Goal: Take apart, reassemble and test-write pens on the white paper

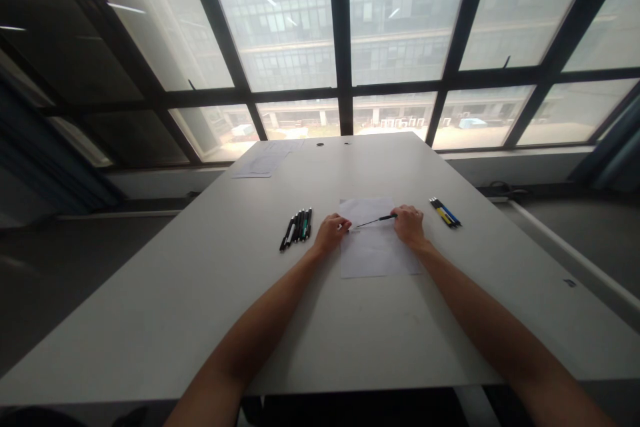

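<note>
Both bare forearms reach out over the white counter (200, 293); left hand (331, 232) and right hand (409, 224) pinch a thin dark pen (375, 219) above white paper (373, 250). Keep each grip near its end.

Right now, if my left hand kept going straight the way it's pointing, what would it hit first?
The left hand points up and right, onto the sheet of paper. It would probably first meet the tip end of the thin pen that the right hand holds, though depth is hard to judge.
</note>
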Motion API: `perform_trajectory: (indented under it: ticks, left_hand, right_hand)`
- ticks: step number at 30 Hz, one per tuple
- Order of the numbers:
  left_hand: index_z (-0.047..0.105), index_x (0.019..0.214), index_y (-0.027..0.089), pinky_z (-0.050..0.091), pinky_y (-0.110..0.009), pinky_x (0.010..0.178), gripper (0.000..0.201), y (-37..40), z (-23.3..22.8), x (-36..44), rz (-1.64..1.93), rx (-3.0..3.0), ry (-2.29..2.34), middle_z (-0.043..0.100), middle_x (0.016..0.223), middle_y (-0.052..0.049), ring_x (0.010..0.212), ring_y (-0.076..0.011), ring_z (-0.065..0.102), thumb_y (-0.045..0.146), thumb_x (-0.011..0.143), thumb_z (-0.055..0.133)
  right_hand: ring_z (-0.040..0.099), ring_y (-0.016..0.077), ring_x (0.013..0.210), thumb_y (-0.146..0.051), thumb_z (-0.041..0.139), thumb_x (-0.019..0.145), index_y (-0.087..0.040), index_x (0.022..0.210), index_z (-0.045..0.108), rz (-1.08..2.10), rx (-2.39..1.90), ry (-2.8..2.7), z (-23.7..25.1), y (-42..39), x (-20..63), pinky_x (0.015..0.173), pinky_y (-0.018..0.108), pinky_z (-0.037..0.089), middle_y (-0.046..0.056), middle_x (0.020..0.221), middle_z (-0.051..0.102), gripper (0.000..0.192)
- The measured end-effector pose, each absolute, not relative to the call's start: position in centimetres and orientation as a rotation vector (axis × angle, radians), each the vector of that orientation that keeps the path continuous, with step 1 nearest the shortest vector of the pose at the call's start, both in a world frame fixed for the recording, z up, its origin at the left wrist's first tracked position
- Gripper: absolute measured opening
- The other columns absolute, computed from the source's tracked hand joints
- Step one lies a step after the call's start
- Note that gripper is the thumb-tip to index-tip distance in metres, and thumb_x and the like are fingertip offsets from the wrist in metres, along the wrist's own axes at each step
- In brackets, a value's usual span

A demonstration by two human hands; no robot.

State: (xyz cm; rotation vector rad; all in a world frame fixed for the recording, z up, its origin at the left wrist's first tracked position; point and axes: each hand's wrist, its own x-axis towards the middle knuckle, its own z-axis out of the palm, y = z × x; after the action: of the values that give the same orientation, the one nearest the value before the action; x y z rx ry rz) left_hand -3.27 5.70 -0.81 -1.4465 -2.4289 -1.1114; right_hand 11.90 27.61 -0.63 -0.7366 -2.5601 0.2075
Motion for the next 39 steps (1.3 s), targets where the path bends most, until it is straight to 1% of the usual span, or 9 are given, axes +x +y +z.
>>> perform_trajectory:
  ticks: [3, 7, 12, 14, 18, 20, 26, 34, 39]
  left_hand:
    - [0.075, 0.085, 0.019, 0.045, -0.031, 0.082, 0.021, 5.8, -0.7, -3.2, -1.147, -1.42, -2.419, 0.064, 0.082, -0.005, 0.084, -0.0182, 0.059, 0.029, 0.09, 0.057]
    - [0.073, 0.097, 0.021, 0.045, -0.033, 0.088, 0.015, 5.6, -0.5, -3.1, -1.16, -1.399, -2.372, 0.066, 0.09, -0.005, 0.092, -0.0201, 0.06, 0.028, 0.086, 0.064]
    - [0.07, 0.108, 0.023, 0.045, -0.035, 0.091, 0.027, 5.4, -0.2, -2.7, -1.169, -1.481, -2.291, 0.069, 0.099, -0.005, 0.098, -0.0211, 0.06, 0.031, 0.082, 0.071]
    - [0.071, 0.104, 0.023, 0.045, -0.034, 0.089, 0.025, 5.4, 0.0, -2.6, -1.182, -1.516, -2.27, 0.071, 0.096, -0.004, 0.095, -0.0206, 0.061, 0.032, 0.081, 0.073]
    - [0.073, 0.086, 0.021, 0.045, -0.032, 0.084, 0.009, 5.4, 0.0, -2.6, -1.17, -1.551, -2.272, 0.072, 0.086, -0.003, 0.084, -0.0178, 0.062, 0.029, 0.083, 0.07]
    - [0.073, 0.081, 0.02, 0.046, -0.031, 0.082, 0.009, 5.5, 0.0, -2.6, -1.155, -1.541, -2.294, 0.071, 0.082, -0.003, 0.08, -0.0168, 0.062, 0.027, 0.084, 0.068]
    - [0.073, 0.081, 0.019, 0.046, -0.03, 0.08, 0.01, 5.4, 0.0, -2.8, -1.158, -1.477, -2.311, 0.07, 0.079, -0.003, 0.08, -0.0171, 0.061, 0.025, 0.085, 0.066]
    - [0.073, 0.083, 0.019, 0.047, -0.032, 0.081, 0.007, 5.4, -0.6, -3.5, -1.198, -1.294, -2.344, 0.071, 0.082, -0.004, 0.079, -0.0182, 0.061, 0.024, 0.083, 0.067]
    - [0.074, 0.085, 0.02, 0.048, -0.03, 0.074, 0.009, 5.5, -1.1, -3.8, -1.203, -1.212, -2.464, 0.071, 0.079, -0.004, 0.073, -0.0177, 0.063, 0.023, 0.079, 0.068]
  right_hand:
    - [0.052, 0.0241, 0.104, -0.01, 0.047, 0.088, -0.021, 0.101, 0.07, 0.208, -0.731, -2.561, -0.3, 27.4, 12.0, 0.093, 0.038, 0.027, 0.01, 0.104, 0.066, 0.029]
    - [0.052, 0.0251, 0.105, -0.013, 0.05, 0.088, -0.021, 0.102, 0.07, 0.211, -0.716, -2.567, 0.3, 26.8, 12.1, 0.09, 0.037, 0.029, 0.011, 0.105, 0.067, 0.026]
    - [0.052, 0.0247, 0.105, -0.013, 0.052, 0.087, -0.021, 0.103, 0.07, 0.233, -0.678, -2.562, 0.8, 26.1, 12.1, 0.09, 0.036, 0.03, 0.011, 0.105, 0.067, 0.025]
    - [0.053, 0.0242, 0.104, -0.013, 0.053, 0.087, -0.021, 0.102, 0.07, 0.238, -0.646, -2.565, 0.8, 25.8, 12.0, 0.09, 0.036, 0.031, 0.011, 0.105, 0.067, 0.024]
    - [0.053, 0.0234, 0.104, -0.013, 0.054, 0.086, -0.021, 0.102, 0.07, 0.238, -0.587, -2.582, 0.7, 25.5, 12.0, 0.089, 0.034, 0.032, 0.01, 0.105, 0.067, 0.024]
    - [0.053, 0.0234, 0.105, -0.013, 0.055, 0.086, -0.021, 0.103, 0.07, 0.238, -0.579, -2.589, 0.7, 25.6, 12.0, 0.089, 0.034, 0.032, 0.01, 0.105, 0.067, 0.024]
    - [0.053, 0.024, 0.104, -0.014, 0.054, 0.087, -0.021, 0.104, 0.07, 0.211, -0.638, -2.606, 0.3, 26.3, 11.9, 0.088, 0.034, 0.033, 0.01, 0.105, 0.066, 0.024]
    - [0.052, 0.0255, 0.105, -0.01, 0.046, 0.089, -0.021, 0.103, 0.071, 0.166, -0.753, -2.604, -0.6, 27.3, 11.9, 0.086, 0.037, 0.031, 0.011, 0.105, 0.066, 0.03]
    - [0.051, 0.0252, 0.104, -0.011, 0.044, 0.091, -0.022, 0.104, 0.07, 0.153, -0.732, -2.616, -0.8, 27.0, 11.9, 0.087, 0.038, 0.031, 0.011, 0.106, 0.066, 0.031]
